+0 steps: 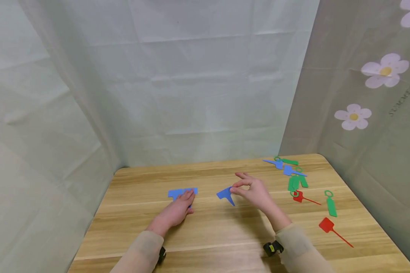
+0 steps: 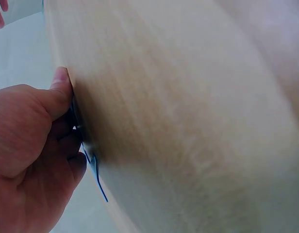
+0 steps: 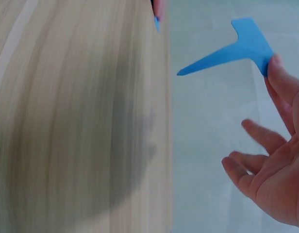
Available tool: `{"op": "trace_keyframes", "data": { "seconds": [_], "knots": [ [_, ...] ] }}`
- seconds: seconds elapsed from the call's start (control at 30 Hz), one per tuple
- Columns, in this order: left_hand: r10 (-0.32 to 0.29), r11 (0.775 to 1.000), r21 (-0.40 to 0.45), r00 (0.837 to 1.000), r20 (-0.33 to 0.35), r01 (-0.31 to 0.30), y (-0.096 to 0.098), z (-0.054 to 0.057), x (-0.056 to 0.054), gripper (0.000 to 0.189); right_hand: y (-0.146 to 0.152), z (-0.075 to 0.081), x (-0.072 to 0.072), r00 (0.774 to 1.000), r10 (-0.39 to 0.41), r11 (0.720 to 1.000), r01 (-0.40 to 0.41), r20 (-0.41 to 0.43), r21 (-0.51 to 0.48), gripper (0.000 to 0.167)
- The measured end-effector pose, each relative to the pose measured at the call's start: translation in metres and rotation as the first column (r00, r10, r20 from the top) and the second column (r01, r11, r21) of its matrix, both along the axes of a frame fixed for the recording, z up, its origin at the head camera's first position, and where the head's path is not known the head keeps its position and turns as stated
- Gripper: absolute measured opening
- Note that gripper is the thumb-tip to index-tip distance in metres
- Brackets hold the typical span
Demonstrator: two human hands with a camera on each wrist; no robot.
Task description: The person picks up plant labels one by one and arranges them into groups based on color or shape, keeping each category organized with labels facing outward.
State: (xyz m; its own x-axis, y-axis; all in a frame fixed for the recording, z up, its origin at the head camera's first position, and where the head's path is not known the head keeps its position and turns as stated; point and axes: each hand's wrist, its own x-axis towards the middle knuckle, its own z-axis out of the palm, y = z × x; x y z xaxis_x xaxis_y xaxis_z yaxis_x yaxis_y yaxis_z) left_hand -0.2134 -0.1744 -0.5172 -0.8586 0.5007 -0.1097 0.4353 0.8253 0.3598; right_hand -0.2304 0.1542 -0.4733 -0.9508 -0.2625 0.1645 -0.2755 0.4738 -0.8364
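My right hand (image 1: 254,191) pinches one end of the broad head of a blue T-shaped plant label (image 1: 224,194) between thumb and forefinger, with the other fingers spread. In the right wrist view this label (image 3: 251,46) is held up off the table, its pointed stem out to the left. To the left, my left hand (image 1: 175,212) rests on blue plant labels (image 1: 175,192) lying on the table, fingers laid over their right part. The left wrist view shows the thumb at the table surface and a thin blue edge (image 2: 97,177) beside the fingers.
On the wooden table's (image 1: 140,227) right side lie green tags with ring ends (image 1: 331,206), red square-headed tags with thin stems (image 1: 326,225) and more blue tags (image 1: 288,170). Some overlap near the back right. Pale curtains (image 1: 205,94) stand around the table's back and sides.
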Motion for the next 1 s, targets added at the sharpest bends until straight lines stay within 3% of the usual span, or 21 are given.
{"op": "trace_keyframes", "data": {
  "seconds": [0.23, 0.43, 0.73, 1.0],
  "knots": [
    [0.001, 1.000, 0.003, 1.000, -0.003, -0.001, 0.000, -0.001, 0.000, 0.061, -0.025, -0.009, -0.007, 0.997, -0.046, 0.994, 0.052, 0.068, -0.094, 0.011],
    [-0.005, 1.000, 0.014, 1.000, -0.005, 0.005, -0.001, -0.001, 0.001, 0.061, -0.042, -0.019, -0.009, 0.992, -0.087, 0.990, 0.096, 0.086, -0.106, 0.015],
    [-0.002, 1.000, 0.004, 1.000, -0.004, 0.002, -0.001, -0.002, 0.001, 0.062, -0.066, -0.032, -0.013, 0.987, -0.096, 0.995, 0.099, 0.131, -0.015, 0.027],
    [0.009, 1.000, 0.009, 1.000, 0.012, -0.009, 0.001, 0.000, 0.000, 0.062, -0.084, -0.038, -0.026, 0.987, -0.153, 0.979, 0.146, 0.043, 0.139, 0.028]
  ]
}}
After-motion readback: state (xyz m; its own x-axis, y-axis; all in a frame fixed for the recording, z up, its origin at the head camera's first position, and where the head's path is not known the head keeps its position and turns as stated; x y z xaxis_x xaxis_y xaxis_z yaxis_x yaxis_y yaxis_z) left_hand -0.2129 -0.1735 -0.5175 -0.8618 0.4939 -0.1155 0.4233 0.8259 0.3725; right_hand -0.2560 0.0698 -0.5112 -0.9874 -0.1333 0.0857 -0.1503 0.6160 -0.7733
